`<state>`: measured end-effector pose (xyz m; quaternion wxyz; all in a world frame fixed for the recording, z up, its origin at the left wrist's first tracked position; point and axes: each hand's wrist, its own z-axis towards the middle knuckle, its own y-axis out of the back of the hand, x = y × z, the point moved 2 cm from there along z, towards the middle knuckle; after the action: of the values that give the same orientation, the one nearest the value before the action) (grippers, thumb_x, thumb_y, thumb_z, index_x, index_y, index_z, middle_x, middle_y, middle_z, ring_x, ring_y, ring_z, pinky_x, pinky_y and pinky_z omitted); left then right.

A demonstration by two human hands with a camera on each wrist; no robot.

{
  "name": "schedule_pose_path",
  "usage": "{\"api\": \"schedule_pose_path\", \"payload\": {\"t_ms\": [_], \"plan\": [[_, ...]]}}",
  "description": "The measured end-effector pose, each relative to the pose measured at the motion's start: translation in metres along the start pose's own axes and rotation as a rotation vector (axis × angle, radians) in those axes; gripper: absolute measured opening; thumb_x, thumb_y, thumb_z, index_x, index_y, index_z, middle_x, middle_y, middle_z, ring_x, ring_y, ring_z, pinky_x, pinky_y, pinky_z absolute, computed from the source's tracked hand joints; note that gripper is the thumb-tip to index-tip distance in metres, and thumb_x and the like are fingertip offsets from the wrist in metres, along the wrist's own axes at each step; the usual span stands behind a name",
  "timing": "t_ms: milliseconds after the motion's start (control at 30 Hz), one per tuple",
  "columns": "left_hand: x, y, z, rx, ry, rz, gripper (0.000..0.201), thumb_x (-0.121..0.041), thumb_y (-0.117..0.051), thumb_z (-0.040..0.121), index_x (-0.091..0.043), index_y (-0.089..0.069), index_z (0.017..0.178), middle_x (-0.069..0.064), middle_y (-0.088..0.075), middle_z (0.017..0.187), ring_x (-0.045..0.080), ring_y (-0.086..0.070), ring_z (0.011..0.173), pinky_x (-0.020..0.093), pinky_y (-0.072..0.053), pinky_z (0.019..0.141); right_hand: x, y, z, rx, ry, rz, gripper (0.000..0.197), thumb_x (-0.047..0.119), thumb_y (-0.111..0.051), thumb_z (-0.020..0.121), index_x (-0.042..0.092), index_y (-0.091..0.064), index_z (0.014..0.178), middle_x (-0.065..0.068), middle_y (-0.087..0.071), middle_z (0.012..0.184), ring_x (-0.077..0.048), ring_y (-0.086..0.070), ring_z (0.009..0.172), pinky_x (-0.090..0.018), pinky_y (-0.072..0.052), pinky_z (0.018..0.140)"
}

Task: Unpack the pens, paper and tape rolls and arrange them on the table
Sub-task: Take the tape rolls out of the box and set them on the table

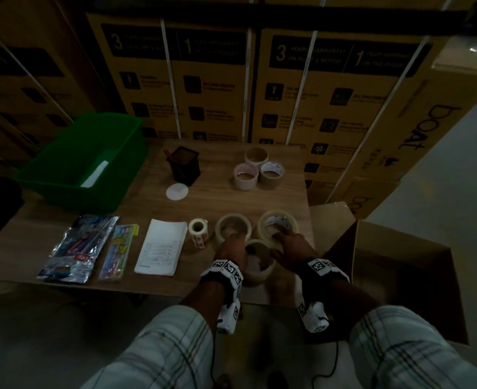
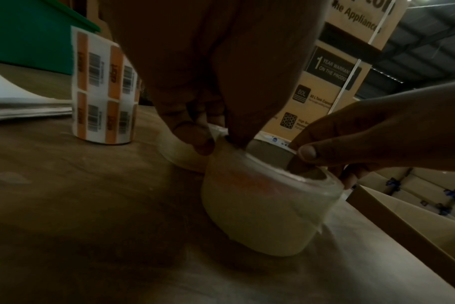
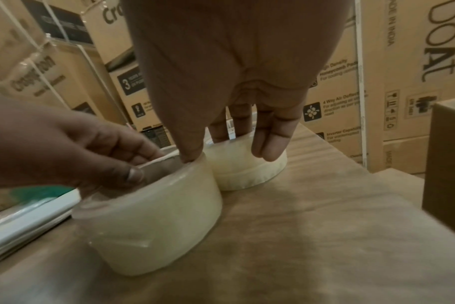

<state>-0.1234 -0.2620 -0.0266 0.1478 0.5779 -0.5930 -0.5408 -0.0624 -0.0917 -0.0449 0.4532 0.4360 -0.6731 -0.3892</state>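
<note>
Here, along the near edge of the wooden tabletop (image 1: 231, 197), things run from the left: a shiny foil packet of pens (image 1: 78, 248), a narrow clear sleeve of coloured pens (image 1: 119, 249), a white stack of printed paper (image 1: 161, 247) and a small upright roll of orange barcode labels (image 1: 199, 232). Behind them stands a green plastic bin (image 1: 85, 161), then a black mesh pen cup (image 1: 185, 165) and three tape rolls (image 1: 257, 171) grouped at the back.

Next comes the left hand (image 1: 233, 248), its grip pinching the rim of a clear packing-tape roll (image 1: 259, 262) standing on the tabletop near the front edge; its fingertips (image 2: 203, 142) also reach the clear roll behind (image 1: 233, 227). The right hand (image 1: 292, 247) grasps the same near roll by the opposite rim (thumb inside the core, seen from the left wrist), while its other fingers (image 3: 269, 142) lie on a second clear roll (image 1: 276, 224) just beside. An open brown cardboard box (image 1: 394, 273) stands at the far right.
</note>
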Motion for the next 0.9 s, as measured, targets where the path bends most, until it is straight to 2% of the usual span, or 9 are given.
{"api": "schedule_pose_path", "payload": {"t_ms": [133,267,367,433,500,600,667,800,900], "plan": [[-0.004,-0.004,0.005,0.046,-0.018,-0.015,0.047,-0.011,-0.041,0.098,-0.015,-0.038,0.144,0.012,-0.043,0.147,0.031,-0.045,0.131,0.041,-0.04,0.108,-0.008,-0.002,-0.006,0.038,0.009,-0.035,0.063,0.05,-0.053,0.085,0.03,-0.033,0.141,-0.007,-0.033,0.152,-0.036,-0.05,0.121,-0.045,-0.046,0.097],[-0.008,-0.001,0.001,0.051,-0.023,0.005,0.046,-0.017,-0.042,0.097,-0.02,-0.039,0.143,0.01,-0.044,0.146,0.032,-0.047,0.129,0.045,-0.042,0.106,-0.009,0.003,-0.007,0.084,0.013,-0.056,0.06,0.049,-0.052,0.087,0.024,-0.037,0.14,-0.011,-0.035,0.149,-0.036,-0.048,0.123,-0.045,-0.044,0.1],[-0.007,0.005,-0.009,0.0,-0.049,0.049,0.049,-0.02,-0.044,0.097,-0.021,-0.035,0.146,0.008,-0.033,0.153,0.03,-0.037,0.138,0.044,-0.035,0.112,-0.003,0.014,-0.014,0.0,0.014,0.038,0.054,0.042,-0.054,0.09,0.023,-0.04,0.139,-0.012,-0.038,0.147,-0.036,-0.051,0.121,-0.044,-0.048,0.096],[-0.007,0.014,-0.018,-0.079,-0.069,0.06,0.044,-0.02,-0.044,0.098,-0.018,-0.043,0.142,0.007,-0.036,0.151,0.027,-0.036,0.138,0.04,-0.032,0.114,0.002,0.023,-0.023,-0.108,0.023,0.081,0.047,0.039,-0.054,0.089,0.023,-0.047,0.133,-0.014,-0.045,0.14,-0.036,-0.056,0.114,-0.044,-0.051,0.089],[-0.004,0.02,-0.024,-0.146,-0.118,0.08,0.035,-0.024,-0.046,0.096,-0.019,-0.056,0.13,0.008,-0.05,0.14,0.028,-0.045,0.13,0.041,-0.038,0.109,0.008,0.03,-0.029,-0.169,0.062,0.099,0.04,0.035,-0.055,0.089,0.02,-0.054,0.126,-0.014,-0.049,0.135,-0.036,-0.057,0.113,-0.045,-0.052,0.088],[0.0,0.028,-0.039,-0.128,-0.123,0.026,0.031,-0.03,-0.044,0.094,-0.027,-0.057,0.122,0.008,-0.061,0.126,0.03,-0.057,0.115,0.042,-0.048,0.098,0.019,0.038,-0.038,-0.177,0.13,0.102,0.029,0.029,-0.055,0.09,0.014,-0.063,0.113,-0.012,-0.059,0.126,-0.033,-0.057,0.113,-0.043,-0.051,0.089],[-0.001,0.031,-0.049,-0.139,-0.12,-0.027,0.03,-0.033,-0.042,0.095,-0.03,-0.057,0.121,0.006,-0.062,0.122,0.027,-0.059,0.11,0.039,-0.048,0.096,0.028,0.044,-0.04,-0.162,0.183,0.118,0.024,0.027,-0.053,0.09,0.012,-0.067,0.101,-0.011,-0.064,0.114,-0.032,-0.06,0.105,-0.043,-0.052,0.084],[-0.003,0.035,-0.068,-0.229,-0.106,-0.031,0.026,-0.023,-0.046,0.095,-0.016,-0.064,0.112,0.011,-0.066,0.114,0.03,-0.06,0.105,0.032,-0.045,0.086,0.05,0.042,-0.041,-0.107,0.266,0.035,0.032,0.031,-0.041,0.085,0.012,-0.066,0.078,-0.011,-0.068,0.084,-0.031,-0.064,0.079,-0.037,-0.049,0.067],[0.003,0.04,-0.089,-0.283,-0.052,-0.077,0.027,-0.022,-0.046,0.093,-0.012,-0.066,0.109,0.013,-0.067,0.113,0.031,-0.061,0.104,0.032,-0.045,0.087,0.071,0.032,-0.046,-0.107,0.373,0.026,0.027,0.031,-0.045,0.083,0.016,-0.068,0.085,-0.009,-0.069,0.088,-0.03,-0.066,0.079,-0.031,-0.045,0.065]]}}
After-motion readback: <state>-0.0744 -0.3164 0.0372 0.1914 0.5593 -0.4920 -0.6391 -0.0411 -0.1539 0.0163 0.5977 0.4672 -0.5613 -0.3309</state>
